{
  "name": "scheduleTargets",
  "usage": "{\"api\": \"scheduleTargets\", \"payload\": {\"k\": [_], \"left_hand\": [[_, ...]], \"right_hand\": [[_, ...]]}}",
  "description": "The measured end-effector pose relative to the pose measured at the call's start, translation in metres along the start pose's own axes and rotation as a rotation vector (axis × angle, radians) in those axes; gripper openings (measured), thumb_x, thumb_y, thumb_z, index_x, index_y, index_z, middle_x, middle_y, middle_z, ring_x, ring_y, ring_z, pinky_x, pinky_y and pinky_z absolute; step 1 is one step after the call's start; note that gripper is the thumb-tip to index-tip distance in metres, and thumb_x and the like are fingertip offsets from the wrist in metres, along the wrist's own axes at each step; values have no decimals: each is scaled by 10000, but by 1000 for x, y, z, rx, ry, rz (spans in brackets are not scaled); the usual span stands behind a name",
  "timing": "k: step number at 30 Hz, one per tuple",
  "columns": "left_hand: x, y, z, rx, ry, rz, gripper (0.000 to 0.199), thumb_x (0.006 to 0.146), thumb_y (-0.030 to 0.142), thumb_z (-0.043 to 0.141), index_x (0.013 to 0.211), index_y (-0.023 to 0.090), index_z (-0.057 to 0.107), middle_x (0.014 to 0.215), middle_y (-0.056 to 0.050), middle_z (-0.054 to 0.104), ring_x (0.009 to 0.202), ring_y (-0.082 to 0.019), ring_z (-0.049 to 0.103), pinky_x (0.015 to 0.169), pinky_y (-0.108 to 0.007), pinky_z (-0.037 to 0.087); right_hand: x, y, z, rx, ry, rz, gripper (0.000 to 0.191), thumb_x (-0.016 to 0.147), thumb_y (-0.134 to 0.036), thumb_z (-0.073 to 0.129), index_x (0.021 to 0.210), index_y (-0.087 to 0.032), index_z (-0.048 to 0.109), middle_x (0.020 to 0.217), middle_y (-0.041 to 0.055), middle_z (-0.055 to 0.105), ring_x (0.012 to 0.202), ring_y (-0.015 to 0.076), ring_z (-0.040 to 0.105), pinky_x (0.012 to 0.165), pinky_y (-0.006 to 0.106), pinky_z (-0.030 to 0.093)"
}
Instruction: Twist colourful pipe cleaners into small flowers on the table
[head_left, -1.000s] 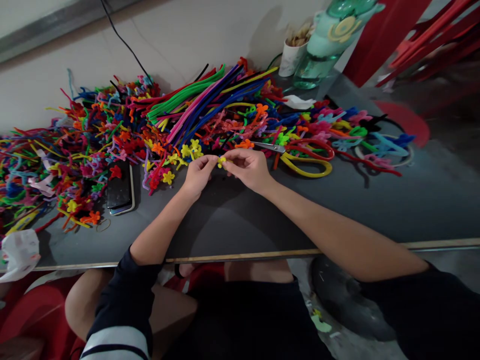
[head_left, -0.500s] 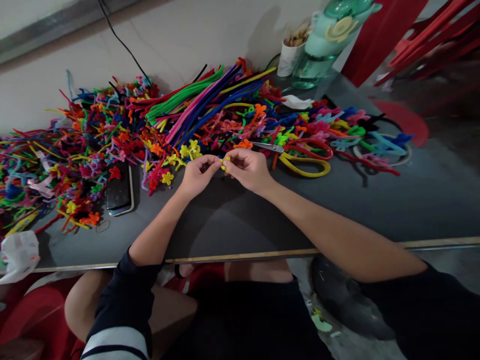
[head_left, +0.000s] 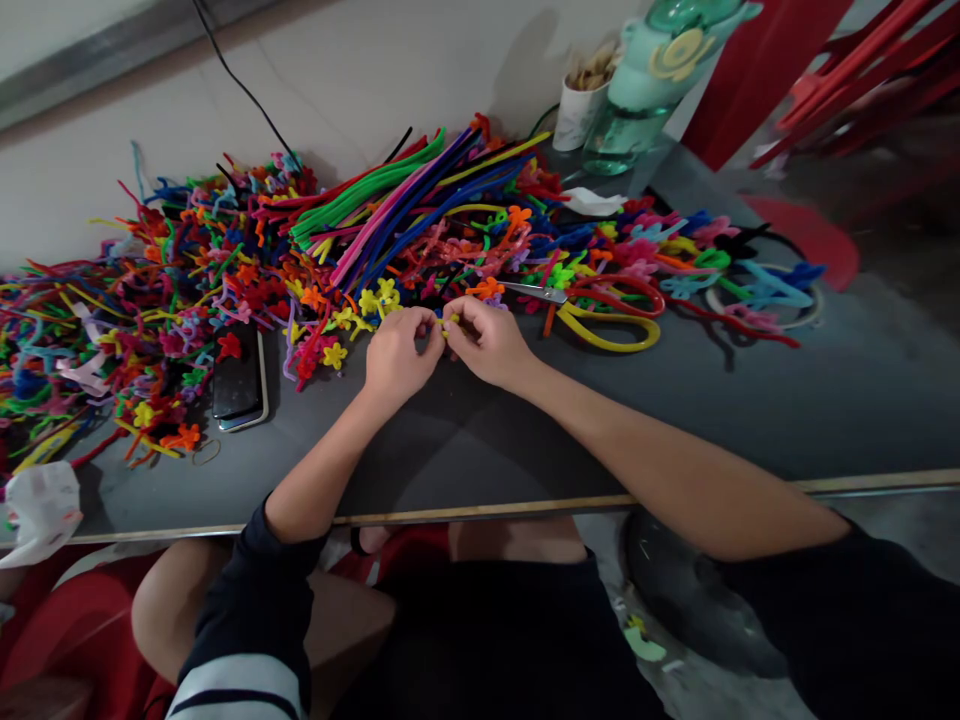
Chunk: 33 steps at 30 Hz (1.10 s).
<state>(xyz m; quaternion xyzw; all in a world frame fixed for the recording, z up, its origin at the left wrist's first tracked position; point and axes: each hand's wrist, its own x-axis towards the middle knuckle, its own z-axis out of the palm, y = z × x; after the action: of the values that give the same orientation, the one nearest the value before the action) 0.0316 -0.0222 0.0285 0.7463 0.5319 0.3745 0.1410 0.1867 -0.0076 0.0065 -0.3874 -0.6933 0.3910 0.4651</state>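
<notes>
Between my fingertips is a small piece of yellow pipe cleaner [head_left: 448, 324], mostly covered by the fingers. My left hand [head_left: 405, 355] pinches it from one side, thumb and fingers closed. From the other side my right hand [head_left: 487, 340] pinches it too. Several yellow pipe-cleaner flowers [head_left: 379, 298] lie just beyond my left hand, and a single yellow flower [head_left: 334, 355] rests on the table left of it. Beyond my right hand is a pair of scissors [head_left: 611, 335] with red and yellow handles.
Pipe-cleaner pieces [head_left: 187, 290] heap along the wall, with a bundle of long stems [head_left: 405, 205] on top. A phone [head_left: 238, 385] lies at the left. A green bottle [head_left: 637, 95] and a paper cup [head_left: 581, 115] stand at the back right. The table's front edge [head_left: 480, 512] runs below my arms.
My left hand has turned slightly, its knuckles raised and its thumb and fingers more bent around the yellow piece. My right hand has shifted very little.
</notes>
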Motion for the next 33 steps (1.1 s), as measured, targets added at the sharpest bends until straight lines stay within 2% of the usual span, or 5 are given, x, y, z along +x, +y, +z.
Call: {"api": "scheduleTargets", "payload": {"k": [9,14,19,27,33], "left_hand": [[4,-10,-5,-96,-27,31,169,878,317,574,793,191,647,702,-21,600,682,-140,508,657,-269,379],[4,-10,-4,-95,-24,-9,159,870,280,589,752,189,644,690,-18,593,669,-139,497,650,-269,362],[7,-13,0,-294,-70,-139,185,883,253,564,736,172,642,697,-5,616,620,-112,497,614,-256,361],[5,-21,9,-586,-95,-288,193,875,302,590,743,176,652,654,14,591,599,-94,491,597,-235,387],[4,-16,9,-461,-5,-267,189,855,339,615,794,173,679,725,-6,644,659,-103,533,639,-241,406]], "right_hand": [[3,5,-5,-56,53,-50,284,906,-396,541,949,-208,749,923,63,735,656,153,654,567,305,539],[3,8,-4,-123,34,-97,254,911,-346,545,1023,-215,732,927,58,737,716,164,671,668,333,558],[2,11,0,4,42,-59,239,893,-365,568,1008,-198,694,874,41,734,607,124,648,595,284,558],[1,5,-4,-134,56,-114,205,892,-291,567,924,-222,758,817,31,748,591,141,660,609,316,559],[1,8,-1,-39,117,-22,184,848,-311,634,919,-193,754,808,46,745,586,154,674,598,322,568]]}}
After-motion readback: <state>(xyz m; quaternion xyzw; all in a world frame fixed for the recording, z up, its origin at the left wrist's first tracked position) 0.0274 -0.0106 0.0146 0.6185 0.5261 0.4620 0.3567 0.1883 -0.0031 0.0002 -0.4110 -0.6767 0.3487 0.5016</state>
